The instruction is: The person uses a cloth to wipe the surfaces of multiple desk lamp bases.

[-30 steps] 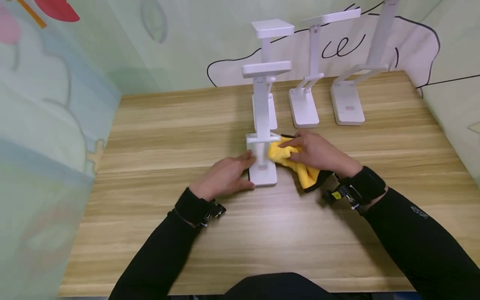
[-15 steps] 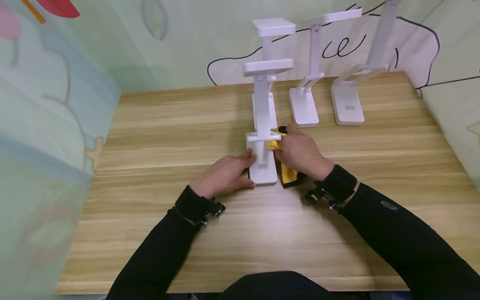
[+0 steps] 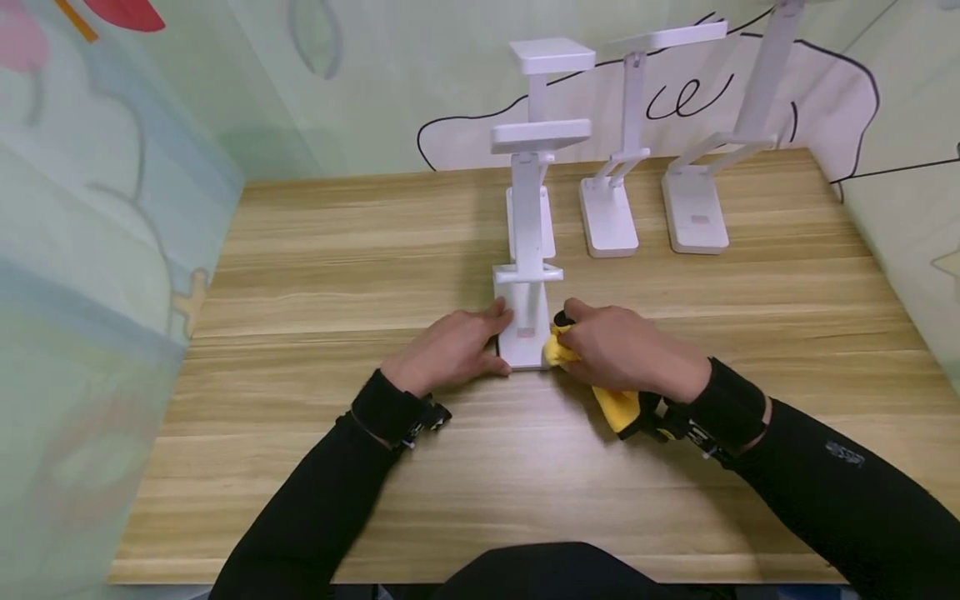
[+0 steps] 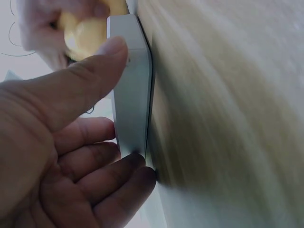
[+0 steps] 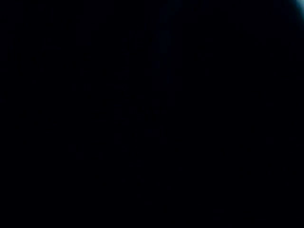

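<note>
A white desk lamp stands upright on the wooden table in the head view, its lamp head toward the wall. My left hand grips the left side of its base, and in the left wrist view the thumb lies on the front end of the base while the fingers touch along the side. Bunched in my right hand is a yellow cloth with black edging, which touches the right side of the base near its front corner. Nearly all of the right wrist view is black, so it hides the right hand's grip.
Behind the held lamp stands another white lamp, partly hidden by it. Two more, a middle lamp and a right lamp, stand toward the back right. The wooden table meets a painted wall at its back edge.
My right hand with the cloth first moved left and in against the lamp, then came back toward me along the base's right side to its front corner. The left hand has stayed put.
</note>
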The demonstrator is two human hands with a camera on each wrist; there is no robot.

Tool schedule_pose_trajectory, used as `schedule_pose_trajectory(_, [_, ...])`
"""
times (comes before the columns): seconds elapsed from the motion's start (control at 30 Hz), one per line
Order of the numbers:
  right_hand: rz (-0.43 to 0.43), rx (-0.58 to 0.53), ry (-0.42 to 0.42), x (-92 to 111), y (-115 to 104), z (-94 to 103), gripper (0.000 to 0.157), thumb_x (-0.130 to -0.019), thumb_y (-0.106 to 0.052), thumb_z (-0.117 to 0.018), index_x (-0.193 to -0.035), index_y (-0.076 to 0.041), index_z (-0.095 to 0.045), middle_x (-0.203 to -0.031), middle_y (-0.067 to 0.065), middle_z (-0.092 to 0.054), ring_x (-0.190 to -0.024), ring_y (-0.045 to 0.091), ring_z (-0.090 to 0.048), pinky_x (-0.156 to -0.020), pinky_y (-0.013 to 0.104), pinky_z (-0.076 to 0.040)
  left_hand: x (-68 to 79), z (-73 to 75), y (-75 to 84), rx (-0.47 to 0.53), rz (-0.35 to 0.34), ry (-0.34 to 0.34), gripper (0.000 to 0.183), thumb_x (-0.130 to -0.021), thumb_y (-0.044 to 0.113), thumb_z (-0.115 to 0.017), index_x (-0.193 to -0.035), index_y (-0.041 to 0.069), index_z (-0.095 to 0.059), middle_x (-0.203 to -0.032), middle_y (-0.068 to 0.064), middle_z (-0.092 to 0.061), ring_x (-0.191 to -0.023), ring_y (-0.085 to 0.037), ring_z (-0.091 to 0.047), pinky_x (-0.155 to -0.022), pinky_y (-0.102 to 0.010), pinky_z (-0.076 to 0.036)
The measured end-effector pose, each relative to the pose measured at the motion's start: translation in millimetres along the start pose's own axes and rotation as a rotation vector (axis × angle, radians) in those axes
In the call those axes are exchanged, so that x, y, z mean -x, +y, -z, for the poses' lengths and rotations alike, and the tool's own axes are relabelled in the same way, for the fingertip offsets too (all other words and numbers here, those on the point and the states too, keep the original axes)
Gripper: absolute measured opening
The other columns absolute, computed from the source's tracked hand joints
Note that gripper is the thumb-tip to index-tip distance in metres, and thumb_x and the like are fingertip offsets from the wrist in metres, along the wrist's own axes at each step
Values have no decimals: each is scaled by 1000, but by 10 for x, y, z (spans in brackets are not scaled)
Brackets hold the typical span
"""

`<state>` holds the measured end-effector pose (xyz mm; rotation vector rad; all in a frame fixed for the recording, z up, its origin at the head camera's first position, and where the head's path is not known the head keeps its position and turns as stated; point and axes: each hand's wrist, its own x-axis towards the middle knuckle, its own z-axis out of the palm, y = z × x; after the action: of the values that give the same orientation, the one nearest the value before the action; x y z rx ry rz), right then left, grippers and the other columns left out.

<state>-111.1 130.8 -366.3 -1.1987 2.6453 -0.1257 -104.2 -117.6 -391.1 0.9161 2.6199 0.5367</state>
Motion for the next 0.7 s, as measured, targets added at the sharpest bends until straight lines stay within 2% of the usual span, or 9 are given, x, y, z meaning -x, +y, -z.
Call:
schedule_pose_trajectory(0.1, [45, -62, -6, 115, 25, 59, 10, -81, -27, -73, -87, -19, -73, -84, 3, -43, -54, 12, -42, -49, 27, -37, -5, -3, -7, -4, -12, 2, 80, -88, 43, -68, -148, 4, -33, -155, -18, -27, -124, -27, -51, -99, -36, -47])
schedule_pose_trajectory(0.2, [52, -123, 69, 157, 68, 137, 19, -80, -25, -73, -99, -21, -75, -90, 4, -46, -57, 12, -44, -53, 29, -40, -11, -4, -11, 1, -22, 3, 79, -89, 42, -67, -148, 4, -32, -155, -18, -27, -124, -28, -51, -99, -37, -47])
schedule_pose_trajectory(0.27, [56, -127, 151, 116, 76, 141, 31, -81, -26, -72, -111, -19, -73, -96, 8, -48, -61, 15, -46, -55, 32, -43, -18, -6, -10, 10, -25, 1, 78, -89, 42, -67, -148, 5, -33, -155, -18, -26, -125, -28, -50, -100, -37, -46])
schedule_pose_trajectory(0.33, [81, -94, 209, 25, 64, 85, 36, -84, -28, -70, -119, -16, -70, -104, 15, -52, -73, 21, -53, -60, 36, -49, -24, -10, -9, 17, -21, -2, 76, -89, 42, -67, -148, 8, -35, -156, -16, -27, -125, -26, -50, -101, -36, -45])
schedule_pose_trajectory(0.43, [98, -32, 247, -122, 65, -54, 41, -88, -31, -66, -126, -16, -65, -110, 22, -54, -85, 26, -55, -65, 41, -52, -29, -15, -7, 22, -11, -7, 74, -88, 43, -67, -149, 13, -37, -156, -14, -29, -125, -22, -50, -101, -35, -45])
schedule_pose_trajectory(0.5, [56, -9, 260, -201, 92, -129, 40, -90, -31, -63, -127, -17, -64, -107, 22, -56, -87, 26, -54, -64, 40, -52, -27, -14, -6, 19, -7, -3, 73, -88, 43, -68, -148, 15, -38, -156, -12, -30, -124, -20, -51, -100, -35, -46])
schedule_pose_trajectory(0.63, [-100, -46, 310, -283, 174, -185, 39, -90, -27, -61, -128, -16, -64, -98, 16, -53, -73, 21, -46, -49, 33, -43, -9, -12, -12, 23, -2, -6, 78, -88, 42, -68, -151, 12, -31, -157, -14, -27, -122, -20, -52, -99, -34, -47])
schedule_pose_trajectory(0.7, [-121, -76, 309, -294, 190, -187, 40, -90, -27, -60, -127, -13, -64, -96, 16, -51, -71, 20, -44, -47, 31, -41, 0, -16, -14, 29, 5, -14, 80, -89, 42, -67, -151, 12, -28, -157, -14, -25, -122, -19, -52, -99, -33, -47])
